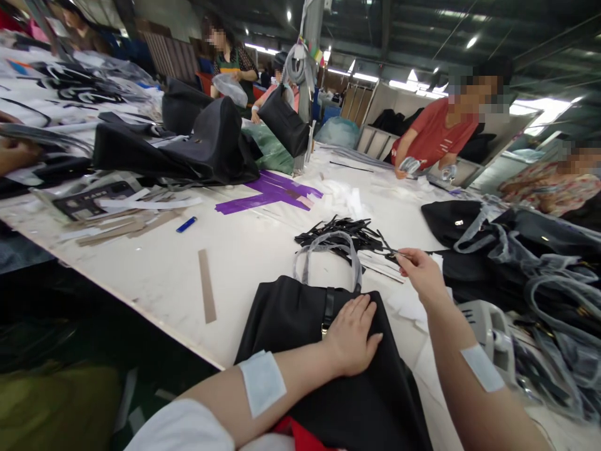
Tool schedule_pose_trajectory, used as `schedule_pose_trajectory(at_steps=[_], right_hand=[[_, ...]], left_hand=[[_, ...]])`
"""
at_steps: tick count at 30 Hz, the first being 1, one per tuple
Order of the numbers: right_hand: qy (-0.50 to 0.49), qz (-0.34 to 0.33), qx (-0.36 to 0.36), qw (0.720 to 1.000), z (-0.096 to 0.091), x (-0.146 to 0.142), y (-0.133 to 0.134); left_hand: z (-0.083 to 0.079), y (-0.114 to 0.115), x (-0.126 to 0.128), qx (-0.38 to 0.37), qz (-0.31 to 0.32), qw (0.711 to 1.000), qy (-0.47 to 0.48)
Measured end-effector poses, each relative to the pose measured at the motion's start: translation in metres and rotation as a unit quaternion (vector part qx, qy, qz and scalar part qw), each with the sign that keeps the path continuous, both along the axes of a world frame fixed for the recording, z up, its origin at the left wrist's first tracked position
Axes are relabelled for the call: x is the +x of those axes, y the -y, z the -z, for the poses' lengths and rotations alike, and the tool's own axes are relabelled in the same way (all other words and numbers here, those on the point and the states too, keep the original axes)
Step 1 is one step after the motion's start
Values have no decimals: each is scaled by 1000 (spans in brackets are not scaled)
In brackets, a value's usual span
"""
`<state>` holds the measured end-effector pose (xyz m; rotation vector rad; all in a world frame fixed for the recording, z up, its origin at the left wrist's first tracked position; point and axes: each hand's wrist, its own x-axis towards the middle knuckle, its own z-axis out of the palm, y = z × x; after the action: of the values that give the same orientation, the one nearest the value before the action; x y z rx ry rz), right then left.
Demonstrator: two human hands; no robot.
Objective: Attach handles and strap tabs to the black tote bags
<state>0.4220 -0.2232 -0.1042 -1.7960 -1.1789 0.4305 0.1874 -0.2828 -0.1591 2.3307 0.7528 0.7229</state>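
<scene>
A black handbag (282,313) lies in front of me at the table's edge, its handles (345,241) wrapped in clear plastic. My left hand (352,335) rests flat on the bag's front, fingers stretched out, beside a strap with a gold buckle (324,330). Farther right, my right hand (420,269) pinches a thin black strip (387,244) between thumb and fingertips. That strip reaches toward a loose pile of black strips (335,232) just behind the bag's handles.
Purple strips (267,193), a blue cutter (186,224) and a brown strip (206,285) lie on the white table (248,250). Black bags with wrapped handles (516,244) crowd the right, near a white device (488,329). More black bags (197,144) stand left. Several people work around the table.
</scene>
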Motion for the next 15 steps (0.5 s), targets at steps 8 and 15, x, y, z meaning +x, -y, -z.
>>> schedule_pose_trajectory(at_steps=[8, 15], right_hand=[[-7, -140, 32, 990, -25, -123, 78], [274, -278, -101, 915, 1, -149, 84]], left_hand=[[-34, -46, -23, -401, -75, 865, 291], [-43, -82, -52, -502, -198, 744, 394]])
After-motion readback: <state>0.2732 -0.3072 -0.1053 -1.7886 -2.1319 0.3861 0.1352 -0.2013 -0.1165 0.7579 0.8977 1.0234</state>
